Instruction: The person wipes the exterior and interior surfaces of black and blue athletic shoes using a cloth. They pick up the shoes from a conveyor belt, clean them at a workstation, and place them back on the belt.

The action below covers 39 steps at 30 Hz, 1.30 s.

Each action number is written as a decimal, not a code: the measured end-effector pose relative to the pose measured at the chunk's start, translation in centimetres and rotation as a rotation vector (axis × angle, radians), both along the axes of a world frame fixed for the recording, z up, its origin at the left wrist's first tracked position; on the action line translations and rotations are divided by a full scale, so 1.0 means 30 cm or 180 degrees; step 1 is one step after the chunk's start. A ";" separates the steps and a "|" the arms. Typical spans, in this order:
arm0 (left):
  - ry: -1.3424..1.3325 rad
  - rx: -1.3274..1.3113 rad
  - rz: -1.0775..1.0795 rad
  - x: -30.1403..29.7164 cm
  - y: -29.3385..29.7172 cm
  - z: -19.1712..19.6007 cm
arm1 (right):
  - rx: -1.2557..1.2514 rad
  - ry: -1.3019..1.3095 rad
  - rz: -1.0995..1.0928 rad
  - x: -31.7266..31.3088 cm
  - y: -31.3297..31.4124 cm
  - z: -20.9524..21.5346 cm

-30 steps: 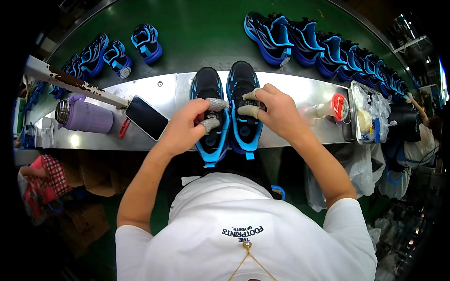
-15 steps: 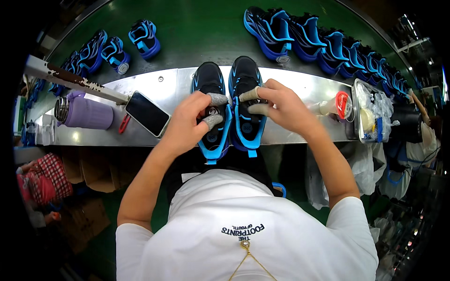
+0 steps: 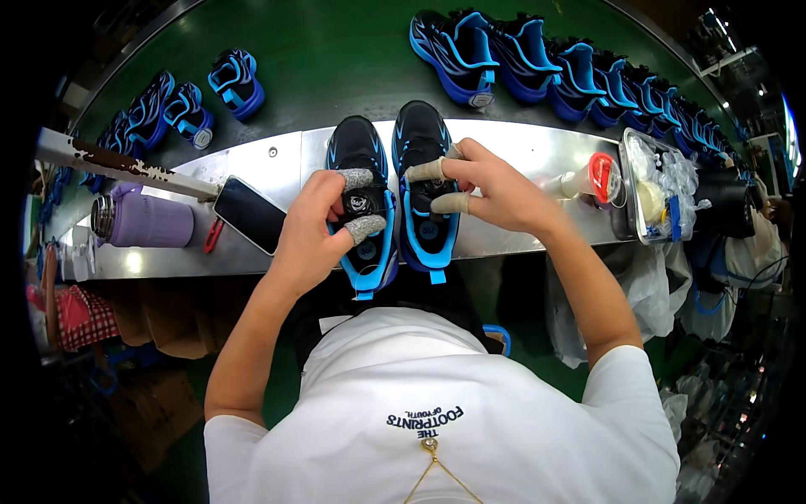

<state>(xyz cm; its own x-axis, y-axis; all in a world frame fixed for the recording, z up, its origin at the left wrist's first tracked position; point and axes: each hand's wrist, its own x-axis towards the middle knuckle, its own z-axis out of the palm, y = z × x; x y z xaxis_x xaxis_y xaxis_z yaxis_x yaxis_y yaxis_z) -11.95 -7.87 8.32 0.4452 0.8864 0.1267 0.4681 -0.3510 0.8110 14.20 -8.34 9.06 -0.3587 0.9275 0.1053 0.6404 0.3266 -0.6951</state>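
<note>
Head view: the left shoe and right shoe sit side by side on the metal ledge, toes outward; left hand and right hand each spread thumb and finger at a tongue, pinching or merely touching, can't tell. Probably light, soft-topped, stiffer-soled; the heel collar or midfoot should hold surest; tongues will likely flex.

A white short-sleeved T-shirt fills the lower middle, dark lettering on its chest. Near the bottom edge hangs a thin gold necklace with a round pendant. Speckled grey finger covers dress the left hand, beige covers the right hand. The trousers are black.
</note>
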 end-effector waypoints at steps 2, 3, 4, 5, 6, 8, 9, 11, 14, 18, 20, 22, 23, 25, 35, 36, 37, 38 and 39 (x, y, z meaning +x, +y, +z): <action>-0.0017 -0.0013 0.0066 0.027 -0.010 0.013 | 0.0124 0.0171 0.0201 0.022 0.012 -0.030; -0.0035 -0.0024 0.0150 0.036 -0.013 0.018 | 0.0123 0.0169 0.0184 0.012 0.004 -0.041; -0.0040 -0.0025 0.0151 0.039 -0.012 0.015 | 0.0329 -0.0051 -0.0056 -0.013 -0.001 -0.053; 0.0018 -0.0050 0.0193 0.037 -0.010 0.011 | 0.0535 -0.0272 -0.0295 -0.026 -0.005 -0.059; 0.0075 -0.0074 0.0236 0.036 -0.008 0.008 | 0.0437 -0.0335 -0.0231 -0.018 -0.008 -0.044; 0.0035 -0.0098 0.0261 0.029 -0.007 -0.007 | 0.0333 0.0006 -0.0001 0.023 0.002 -0.038; -0.0007 -0.0124 0.0289 0.028 -0.006 -0.012 | 0.0226 0.0345 0.0231 0.036 0.006 -0.037; 0.0012 -0.0121 0.0287 0.037 -0.004 -0.006 | 0.0250 0.0345 0.0106 0.014 0.005 -0.053; 0.0042 -0.0175 0.0274 0.040 -0.003 -0.004 | 0.0277 0.0050 -0.0155 -0.006 -0.012 -0.054; 0.0022 -0.0154 0.0237 0.030 0.000 -0.018 | 0.0235 0.0210 0.0209 0.031 0.005 -0.019; 0.0137 -0.0013 0.0284 0.050 -0.009 0.010 | 0.0271 0.0193 0.0194 0.034 0.010 -0.047; 0.0246 0.0124 0.0345 0.058 -0.013 0.020 | 0.0303 0.0170 0.0193 0.028 0.006 -0.055; 0.0369 0.0126 0.0255 0.058 -0.014 0.020 | 0.0331 0.0072 0.0020 0.018 -0.006 -0.053; 0.0489 0.0127 0.0180 0.048 -0.004 0.012 | 0.0362 -0.0028 -0.0139 0.021 -0.010 -0.042; -0.0523 -0.0994 -0.0331 0.011 0.031 -0.020 | -0.0067 0.0572 -0.0282 0.052 -0.013 0.011; -0.0767 -0.1182 -0.0275 0.011 0.030 -0.017 | -0.0073 0.0579 -0.0264 0.056 -0.010 0.004; -0.0759 -0.1186 -0.0271 0.015 0.026 -0.005 | -0.0045 0.0580 -0.0313 0.063 -0.003 -0.006; -0.0209 -0.0623 -0.0160 0.020 0.019 0.006 | -0.0017 0.0581 -0.0364 0.067 0.000 -0.013; 0.0339 -0.0057 -0.0052 0.027 0.012 0.011 | -0.0022 0.0588 -0.0365 0.065 -0.002 -0.014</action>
